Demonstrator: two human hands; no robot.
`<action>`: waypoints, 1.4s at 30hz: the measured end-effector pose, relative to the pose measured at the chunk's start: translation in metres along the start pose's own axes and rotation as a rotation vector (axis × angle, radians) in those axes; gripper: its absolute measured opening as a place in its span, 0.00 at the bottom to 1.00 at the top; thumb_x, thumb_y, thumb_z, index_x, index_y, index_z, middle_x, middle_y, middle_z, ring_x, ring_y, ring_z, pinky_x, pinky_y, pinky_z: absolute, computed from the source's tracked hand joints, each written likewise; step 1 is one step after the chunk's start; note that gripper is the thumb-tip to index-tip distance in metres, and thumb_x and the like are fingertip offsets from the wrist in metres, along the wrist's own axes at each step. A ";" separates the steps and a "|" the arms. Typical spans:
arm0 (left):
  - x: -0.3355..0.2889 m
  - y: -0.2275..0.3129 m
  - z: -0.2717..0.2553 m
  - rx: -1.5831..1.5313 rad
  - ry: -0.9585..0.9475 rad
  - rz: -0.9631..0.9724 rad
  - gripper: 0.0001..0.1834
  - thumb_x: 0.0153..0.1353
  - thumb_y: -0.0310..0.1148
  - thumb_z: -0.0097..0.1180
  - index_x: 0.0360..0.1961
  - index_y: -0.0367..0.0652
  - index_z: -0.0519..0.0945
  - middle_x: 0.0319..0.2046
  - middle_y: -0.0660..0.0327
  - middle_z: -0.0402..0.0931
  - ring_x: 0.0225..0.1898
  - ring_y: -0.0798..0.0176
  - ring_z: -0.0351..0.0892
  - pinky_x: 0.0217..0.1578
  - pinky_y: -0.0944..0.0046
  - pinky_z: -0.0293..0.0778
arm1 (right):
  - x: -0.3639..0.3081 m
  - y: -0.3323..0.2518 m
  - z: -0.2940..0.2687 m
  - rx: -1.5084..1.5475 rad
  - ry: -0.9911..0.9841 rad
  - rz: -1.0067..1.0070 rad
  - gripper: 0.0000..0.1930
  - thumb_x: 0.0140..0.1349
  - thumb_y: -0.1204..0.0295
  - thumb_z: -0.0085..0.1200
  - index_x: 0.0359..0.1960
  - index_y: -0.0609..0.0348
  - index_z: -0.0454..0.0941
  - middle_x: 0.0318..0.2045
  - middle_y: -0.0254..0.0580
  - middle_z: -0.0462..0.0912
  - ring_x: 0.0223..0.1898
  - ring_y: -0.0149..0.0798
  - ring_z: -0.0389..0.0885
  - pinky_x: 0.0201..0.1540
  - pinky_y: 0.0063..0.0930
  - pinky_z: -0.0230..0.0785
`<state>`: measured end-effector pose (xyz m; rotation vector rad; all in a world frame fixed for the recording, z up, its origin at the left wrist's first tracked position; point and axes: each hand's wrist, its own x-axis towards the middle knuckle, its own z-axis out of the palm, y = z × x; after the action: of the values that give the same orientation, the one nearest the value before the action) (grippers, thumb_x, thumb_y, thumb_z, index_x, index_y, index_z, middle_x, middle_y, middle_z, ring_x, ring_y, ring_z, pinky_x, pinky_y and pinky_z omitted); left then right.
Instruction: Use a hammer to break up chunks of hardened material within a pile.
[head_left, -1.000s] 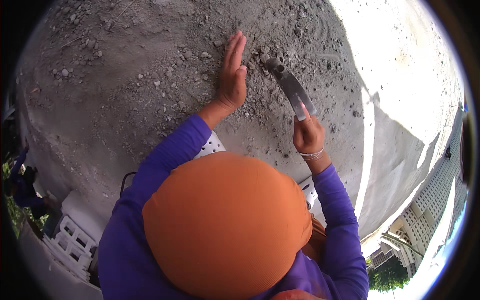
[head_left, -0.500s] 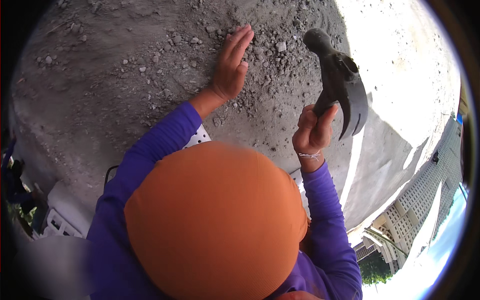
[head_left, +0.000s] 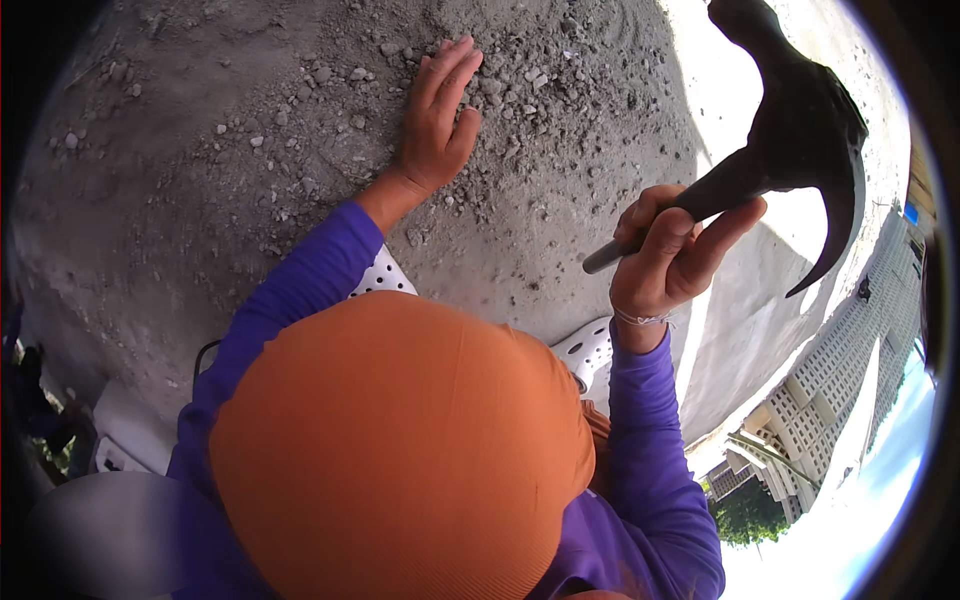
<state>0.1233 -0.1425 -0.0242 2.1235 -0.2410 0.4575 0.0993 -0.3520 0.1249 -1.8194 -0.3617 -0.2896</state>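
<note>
My right hand (head_left: 668,255) grips the dark handle of a claw hammer (head_left: 800,140), raised high off the surface with its black head near the upper right of the view. My left hand (head_left: 437,120) lies flat, fingers together, on a rough grey concrete surface (head_left: 200,150) strewn with small stones and rubble. Both arms wear purple sleeves. An orange head covering (head_left: 400,450) fills the lower middle and hides what is under it.
White perforated plastic (head_left: 590,345), like a chair back, shows beside the orange covering. The concrete's edge (head_left: 720,330) falls away at the right, with tall buildings (head_left: 830,380) and trees far below. White crates lie at the lower left (head_left: 120,440).
The hammer has swung up from touching the rubble to high above it, closer to the camera. My left hand has stayed flat on the concrete.
</note>
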 end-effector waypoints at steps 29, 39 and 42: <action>0.001 0.001 -0.001 -0.089 0.001 -0.033 0.28 0.59 0.20 0.36 0.64 0.32 0.67 0.66 0.47 0.61 0.68 0.45 0.59 0.68 0.50 0.55 | -0.039 0.069 -0.005 -0.422 -0.272 0.332 0.26 0.67 0.74 0.51 0.67 0.46 0.66 0.22 0.48 0.78 0.22 0.38 0.78 0.30 0.27 0.70; 0.008 0.006 0.002 -0.023 -0.018 -0.022 0.26 0.63 0.24 0.36 0.63 0.36 0.67 0.66 0.51 0.61 0.69 0.46 0.57 0.70 0.49 0.52 | 0.026 0.029 0.001 0.143 0.150 -0.463 0.32 0.72 0.73 0.42 0.74 0.56 0.44 0.28 0.44 0.80 0.19 0.28 0.72 0.20 0.25 0.64; 0.005 0.005 0.003 0.059 -0.048 -0.019 0.27 0.63 0.25 0.36 0.65 0.37 0.65 0.68 0.51 0.58 0.70 0.46 0.55 0.70 0.45 0.49 | -0.033 0.085 -0.016 -0.622 -0.272 0.019 0.30 0.71 0.74 0.44 0.73 0.43 0.53 0.36 0.42 0.82 0.22 0.27 0.73 0.28 0.20 0.66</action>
<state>0.1266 -0.1479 -0.0202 2.1949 -0.2372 0.4070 0.1019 -0.3917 0.0415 -2.4846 -0.4783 -0.1457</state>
